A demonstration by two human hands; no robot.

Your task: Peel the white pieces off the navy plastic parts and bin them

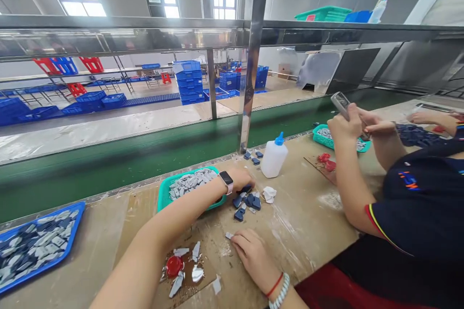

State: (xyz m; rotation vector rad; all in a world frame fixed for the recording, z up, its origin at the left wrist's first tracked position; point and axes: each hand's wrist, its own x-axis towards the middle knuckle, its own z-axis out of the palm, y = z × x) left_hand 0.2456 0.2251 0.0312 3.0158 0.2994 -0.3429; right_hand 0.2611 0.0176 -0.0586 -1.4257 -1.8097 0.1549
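Note:
My left hand, with a watch at its wrist, reaches over the far part of the bench, its fingers closed on a dark blue plastic piece. Just below it lies a loose pile of similar dark blue pieces with a few grey ones among them. My right hand rests low on the bench, its fingertips pinching a small grey piece. Beside my left forearm stands a green basket full of grey pieces. A crumpled white tissue sits right of the pile.
A white bottle with a blue nozzle stands behind the pile. Near my left arm are a red round lid and foil-like scraps. A blue tray of pieces lies left. A co-worker's hands hold a grey device. A green conveyor runs behind.

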